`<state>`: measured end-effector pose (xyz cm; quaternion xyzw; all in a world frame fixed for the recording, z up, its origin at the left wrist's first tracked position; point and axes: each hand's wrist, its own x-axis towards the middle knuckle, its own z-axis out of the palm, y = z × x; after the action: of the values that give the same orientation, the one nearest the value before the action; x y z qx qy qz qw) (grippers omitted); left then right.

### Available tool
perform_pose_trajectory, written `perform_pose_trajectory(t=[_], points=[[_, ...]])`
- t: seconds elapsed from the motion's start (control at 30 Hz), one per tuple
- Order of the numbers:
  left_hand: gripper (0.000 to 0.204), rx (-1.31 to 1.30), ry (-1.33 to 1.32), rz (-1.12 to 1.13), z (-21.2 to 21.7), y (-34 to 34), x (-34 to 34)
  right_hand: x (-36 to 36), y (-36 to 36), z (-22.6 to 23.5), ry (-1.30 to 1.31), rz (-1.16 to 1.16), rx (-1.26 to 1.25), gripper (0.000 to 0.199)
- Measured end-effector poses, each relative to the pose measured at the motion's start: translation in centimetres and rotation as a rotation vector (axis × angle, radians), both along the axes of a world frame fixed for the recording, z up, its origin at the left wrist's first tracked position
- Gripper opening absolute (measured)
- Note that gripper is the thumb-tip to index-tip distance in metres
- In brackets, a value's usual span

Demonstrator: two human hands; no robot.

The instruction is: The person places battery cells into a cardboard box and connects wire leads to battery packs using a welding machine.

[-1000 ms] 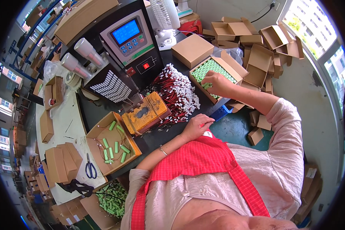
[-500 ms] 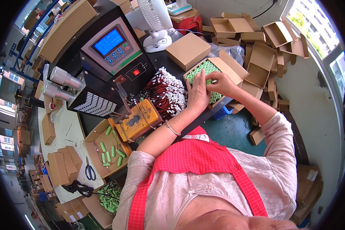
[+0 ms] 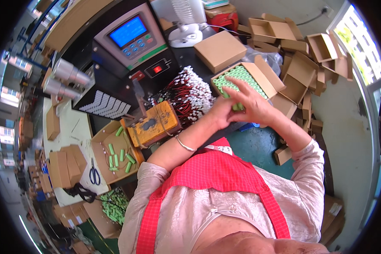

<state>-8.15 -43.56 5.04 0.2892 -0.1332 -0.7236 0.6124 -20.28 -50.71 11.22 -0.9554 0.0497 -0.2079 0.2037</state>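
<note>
An open cardboard box (image 3: 278, 81) holds several green battery cells (image 3: 240, 75) standing upright in rows. My left hand (image 3: 221, 111) is at the near side of this box, with its fingers mostly hidden behind my right hand. Over the box's near part is my right hand (image 3: 255, 103), its fingers stretched out and spread, its lower edge close to the left fingers. Green cells show in the gap between the hands; whether they are held or sit in the box I cannot tell.
Left of my hands lies a bundle of red wires with white connectors (image 3: 194, 95). A yellow block (image 3: 153, 123) and a black machine with a blue screen (image 3: 128, 31) stand beyond my left forearm. A closed carton (image 3: 220, 51) sits behind the box; empty cartons (image 3: 299, 76) are heaped right.
My right hand has drawn back from the cells toward my left hand, and its fingers have spread. My left hand has come off the cells toward me. The whole view has shifted slightly.
</note>
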Motion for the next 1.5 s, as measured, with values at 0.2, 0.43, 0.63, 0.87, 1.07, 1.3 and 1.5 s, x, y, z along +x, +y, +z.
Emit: perform_pose_trajectory(t=[0.2,0.43,0.63,0.87,1.07,1.3,1.5], points=[[0.030,0.011,-0.068,-0.121,-2.2,5.8,0.7,0.8,3.3,-0.6,0.112,0.222,0.144,0.049],[0.017,0.206,-0.079,-0.247,-2.8,13.0,0.3,9.7,1.9,-0.8,-0.079,0.179,0.114,0.017],[0.035,0.058,-0.538,-0.199,-3.4,16.3,1.9,15.4,1.4,-5.2,-0.007,0.268,-0.071,0.011],[0.023,0.191,-0.429,0.018,-3.5,18.5,3.0,15.8,0.0,0.3,-0.125,0.007,0.845,0.020],[0.022,0.108,-0.895,0.188,-0.3,19.9,4.7,12.7,3.8,2.9,0.037,-0.089,0.818,0.030],[0.024,-0.119,-1.403,0.762,3.3,20.8,9.9,11.2,9.4,-2.5,0.105,-0.037,1.172,0.016],[0.022,0.074,-1.813,0.787,3.3,19.9,13.6,14.2,11.8,-1.2,0.165,-0.009,1.183,0.019]])
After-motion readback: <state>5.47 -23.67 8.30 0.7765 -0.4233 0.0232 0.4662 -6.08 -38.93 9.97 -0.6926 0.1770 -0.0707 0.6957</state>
